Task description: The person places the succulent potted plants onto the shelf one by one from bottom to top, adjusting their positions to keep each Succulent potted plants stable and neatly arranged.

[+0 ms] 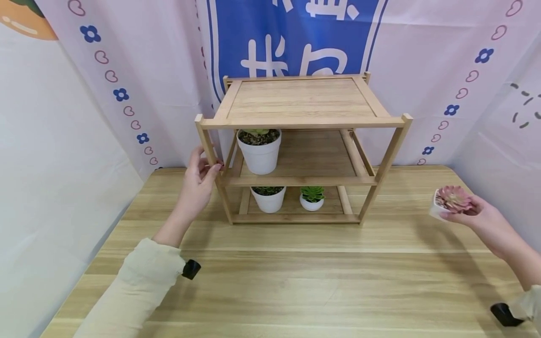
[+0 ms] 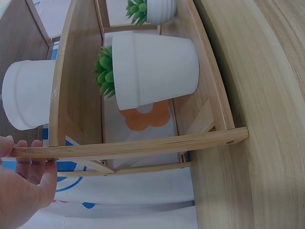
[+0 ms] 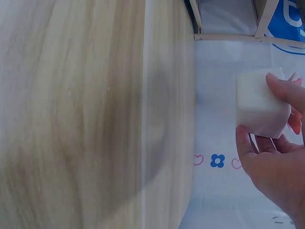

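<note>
My left hand (image 1: 197, 182) grips the left front post of a wooden shelf rack (image 1: 302, 101), with the thumb in front and fingers behind. The left wrist view shows this hand (image 2: 26, 186) around the post, where a shelf board meets it. Off to the rack's right, my right hand (image 1: 486, 220) holds a small pink succulent (image 1: 453, 199) in a white pot, raised above the table. In the right wrist view, thumb and fingers pinch the sides of the white pot (image 3: 261, 102); the pink leaves are mostly hidden behind it.
A large white pot (image 1: 260, 152) stands on the middle shelf, at left. Below it are another white pot (image 1: 269, 201) and a small green succulent (image 1: 312, 193). The rack rests toward the back of the wooden table (image 1: 287, 281), before a printed curtain (image 1: 169, 61).
</note>
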Tool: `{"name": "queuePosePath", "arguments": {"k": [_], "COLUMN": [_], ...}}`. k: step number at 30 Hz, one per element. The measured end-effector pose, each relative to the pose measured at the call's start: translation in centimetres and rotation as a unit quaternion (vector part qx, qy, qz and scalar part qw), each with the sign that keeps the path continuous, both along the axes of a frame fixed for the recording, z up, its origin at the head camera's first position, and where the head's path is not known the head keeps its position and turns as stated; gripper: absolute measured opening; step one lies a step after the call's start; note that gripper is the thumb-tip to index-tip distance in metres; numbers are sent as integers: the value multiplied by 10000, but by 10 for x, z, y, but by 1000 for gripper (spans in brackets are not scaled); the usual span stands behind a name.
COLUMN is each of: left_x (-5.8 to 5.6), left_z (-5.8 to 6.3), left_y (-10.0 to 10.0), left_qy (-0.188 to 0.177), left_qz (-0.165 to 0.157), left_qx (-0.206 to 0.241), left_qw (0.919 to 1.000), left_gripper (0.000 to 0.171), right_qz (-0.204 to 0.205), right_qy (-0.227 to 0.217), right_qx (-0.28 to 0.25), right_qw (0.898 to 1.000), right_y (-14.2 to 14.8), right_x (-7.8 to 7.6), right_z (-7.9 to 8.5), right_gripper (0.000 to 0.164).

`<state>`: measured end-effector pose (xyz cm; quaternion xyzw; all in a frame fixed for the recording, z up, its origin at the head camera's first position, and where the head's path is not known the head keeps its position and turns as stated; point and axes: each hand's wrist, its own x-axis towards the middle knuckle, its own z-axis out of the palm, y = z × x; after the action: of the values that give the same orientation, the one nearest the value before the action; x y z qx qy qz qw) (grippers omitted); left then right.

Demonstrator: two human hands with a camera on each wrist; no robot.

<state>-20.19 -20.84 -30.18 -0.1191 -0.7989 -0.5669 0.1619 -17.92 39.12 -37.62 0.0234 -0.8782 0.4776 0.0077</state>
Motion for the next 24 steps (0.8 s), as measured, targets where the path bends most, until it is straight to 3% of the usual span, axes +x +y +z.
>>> {"name": "queuePosePath", "arguments": {"k": [6,9,14,17,21,24], "left_x": [0,0,0,0,0,0], "left_z": [0,-1,-2,-2,-2,-2], "left_y": [0,-1,-2,-3,-3,-2], "left_qy": [-19,-18,19,54,76,88], "left_qz": [-2,-5,-52,-64,-65,-60], "left_qx": [-6,-15,-56,-73,-94,-102], "left_qw": [10000,10000,10000,9999,9999,9999], "left_gripper": [48,49,49,49,49,48], "right_qz": [92,138,287,382,468,519], "right_qy": [-34,-26,21,30,5,30], "right_qx": [217,265,115,102,130,76], "right_qw": [9997,9995,9995,9992,9988,9986], "right_y": [-10,-14,-18,-20,-24,-27], "right_x": [-3,-3,-4,-4,-4,-3], "right_z": [9,13,17,19,22,24], "right_gripper": [75,71,48,50,67,60]}}
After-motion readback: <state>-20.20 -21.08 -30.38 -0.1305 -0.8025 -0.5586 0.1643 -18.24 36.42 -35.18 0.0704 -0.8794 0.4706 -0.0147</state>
